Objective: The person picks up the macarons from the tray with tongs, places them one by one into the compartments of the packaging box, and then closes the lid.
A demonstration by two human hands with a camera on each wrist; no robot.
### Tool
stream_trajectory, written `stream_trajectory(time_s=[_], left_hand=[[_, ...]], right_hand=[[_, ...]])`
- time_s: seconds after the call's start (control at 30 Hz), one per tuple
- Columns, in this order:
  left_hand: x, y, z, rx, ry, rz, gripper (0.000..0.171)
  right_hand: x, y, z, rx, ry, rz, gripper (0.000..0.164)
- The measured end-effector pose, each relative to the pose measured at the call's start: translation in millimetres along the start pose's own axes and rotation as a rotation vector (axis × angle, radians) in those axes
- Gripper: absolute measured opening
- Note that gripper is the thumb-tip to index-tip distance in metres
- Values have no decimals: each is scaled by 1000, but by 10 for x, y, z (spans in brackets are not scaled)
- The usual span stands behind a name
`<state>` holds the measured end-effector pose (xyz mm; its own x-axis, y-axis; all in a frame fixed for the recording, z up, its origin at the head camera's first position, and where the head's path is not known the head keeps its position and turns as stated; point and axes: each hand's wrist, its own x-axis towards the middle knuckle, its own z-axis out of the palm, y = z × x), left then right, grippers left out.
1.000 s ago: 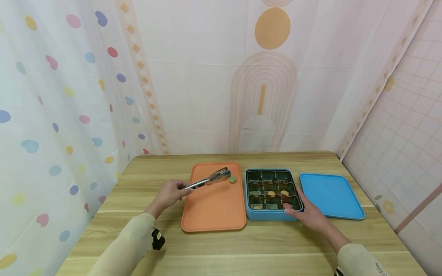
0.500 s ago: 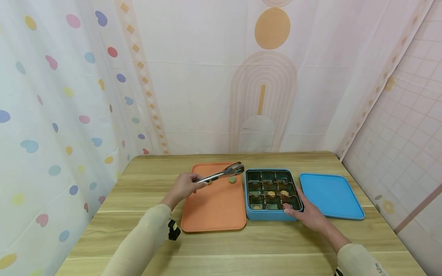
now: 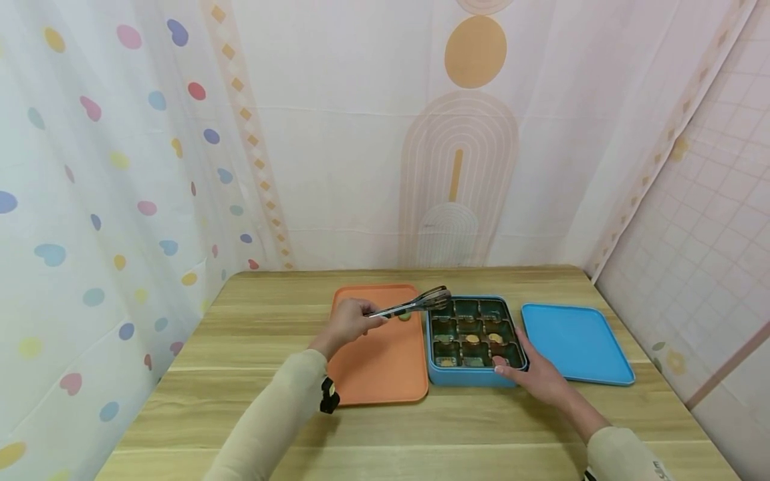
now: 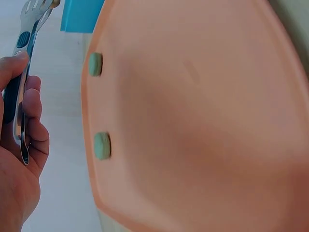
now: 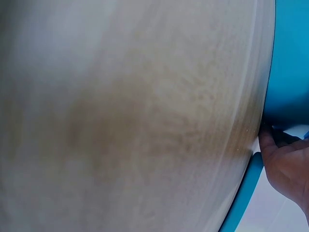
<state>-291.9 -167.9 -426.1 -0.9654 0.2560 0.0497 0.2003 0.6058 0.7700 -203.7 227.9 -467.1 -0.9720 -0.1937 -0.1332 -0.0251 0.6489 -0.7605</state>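
Note:
My left hand [image 3: 350, 322] grips metal tongs [image 3: 404, 309] with dark handle pads. The tong heads are over the back left corner of a blue box [image 3: 475, 378]; in the left wrist view a small tan round piece [image 4: 55, 3] shows at their tip, mostly cut off by the frame. The box holds a dark divided insert, with yellow, green and pink macarons in its front and middle compartments. My right hand [image 3: 539, 374] holds the box's front right corner, thumb at the front rim, fingers along the side. Two green macarons [image 4: 102, 146] lie on the orange tray [image 3: 379, 381].
A blue lid [image 3: 577, 341] lies right of the box, beside my right hand. The tray sits close against the box's left side on the wooden table [image 3: 385, 441]. A patterned curtain [image 3: 337, 167] hangs behind the table.
My left hand has carried the tongs to the right, from above the orange tray to the blue box's back left corner. My right hand has stayed at the box.

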Motion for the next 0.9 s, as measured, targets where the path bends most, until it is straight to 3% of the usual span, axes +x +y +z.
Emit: stream_trajectory(time_s=[0.4, 0.9], left_hand=[[-15, 46, 55, -1, -8, -11, 13], [-52, -111, -119, -31, 56, -28, 11]], right_hand=[[8, 15, 12, -11, 16, -3, 105], [9, 25, 13, -8, 7, 1, 105]])
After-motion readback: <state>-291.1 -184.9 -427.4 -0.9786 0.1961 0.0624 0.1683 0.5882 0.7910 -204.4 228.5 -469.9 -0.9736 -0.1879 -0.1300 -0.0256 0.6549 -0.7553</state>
